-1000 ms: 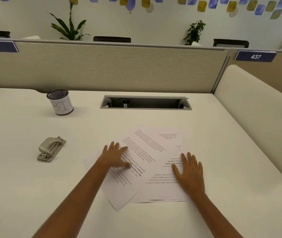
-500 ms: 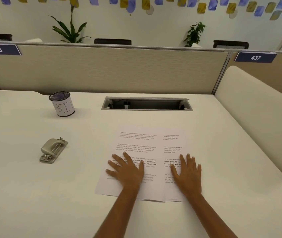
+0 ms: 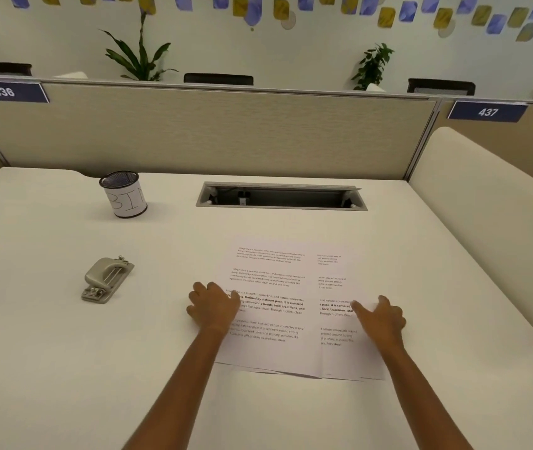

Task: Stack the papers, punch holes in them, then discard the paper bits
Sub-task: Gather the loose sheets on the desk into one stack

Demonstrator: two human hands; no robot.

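On bench (image 3: pixel 63 352), papers (image 3: pixel 278 287) now squared, no longer fanned — left hand (image 3: pixel 213 305) and right hand (image 3: pixel 380 319) pressing opposite edges, fingers loose, gripping nothing — hole punch (image 3: pixel 106 279) coming next.

A single head-worn, wide-angle view looks forward and down from above the near edge of the pale cream surface (image 3: pixel 63 368), close over both bare forearms. It faces the beige fabric partition panel (image 3: pixel 226 131) (straight edges bow toward the corners), and the decorated white back wall (image 3: pixel 291 50) shows above.
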